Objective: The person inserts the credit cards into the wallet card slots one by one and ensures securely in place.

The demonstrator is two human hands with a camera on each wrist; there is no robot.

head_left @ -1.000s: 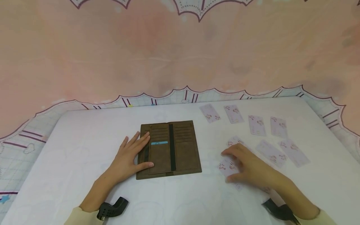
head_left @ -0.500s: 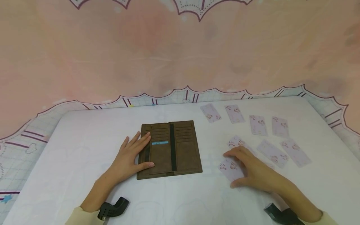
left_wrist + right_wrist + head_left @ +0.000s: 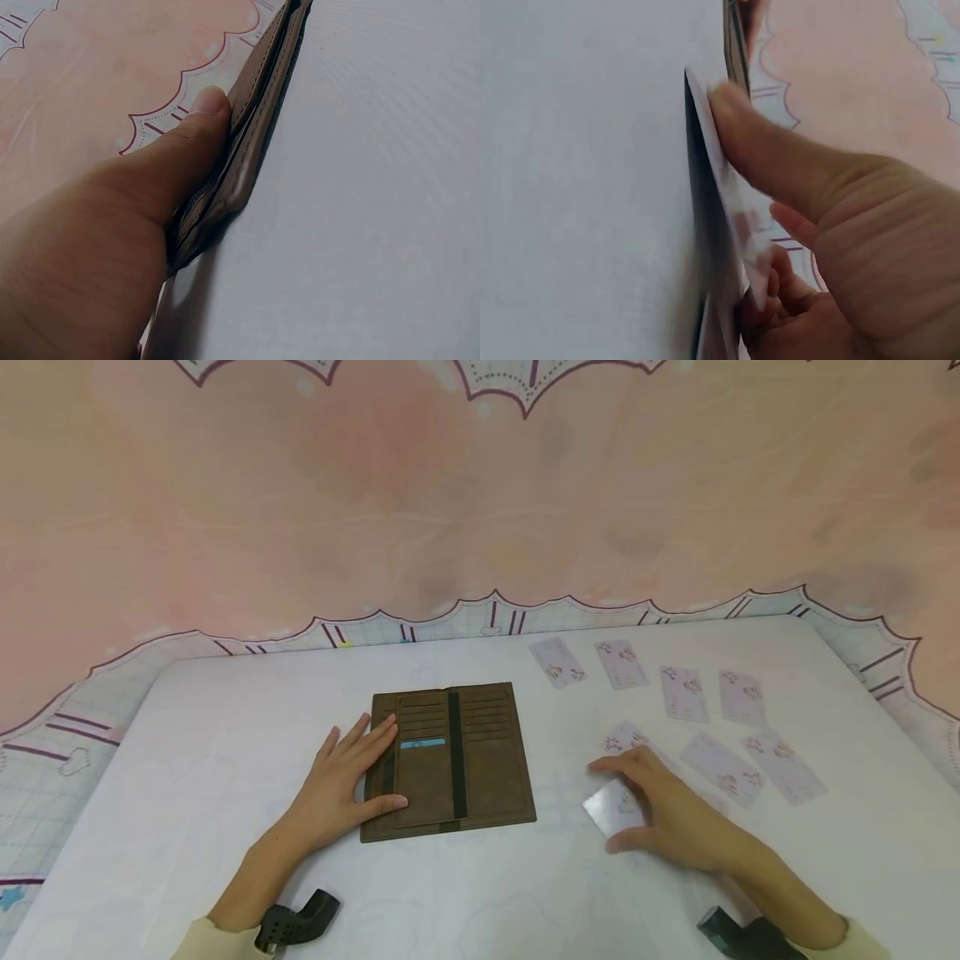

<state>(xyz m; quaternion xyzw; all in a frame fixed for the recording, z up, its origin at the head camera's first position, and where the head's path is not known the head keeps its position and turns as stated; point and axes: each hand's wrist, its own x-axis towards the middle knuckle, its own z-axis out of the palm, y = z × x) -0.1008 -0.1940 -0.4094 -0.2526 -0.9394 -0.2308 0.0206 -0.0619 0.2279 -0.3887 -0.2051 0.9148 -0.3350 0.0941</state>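
Note:
An open brown wallet lies on the table, a blue-edged card showing in one slot. My left hand rests on its left side with fingers spread; the thumb lies across the leather in the left wrist view. To the right, my right hand pinches a pale printed card between thumb and fingers. That card is tilted, with glare on its face, and one end stands off the table in the right wrist view. Other fingers are partly hidden behind it there.
Several similar cards lie spread on the right side of the table, among them a far-left card and a right-hand card. One card lies partly under my right hand. A patterned cloth rises behind the white table.
My right hand has closed on the card, which has gone from flat to tilted and now catches the light. The left hand and wallet stay in place.

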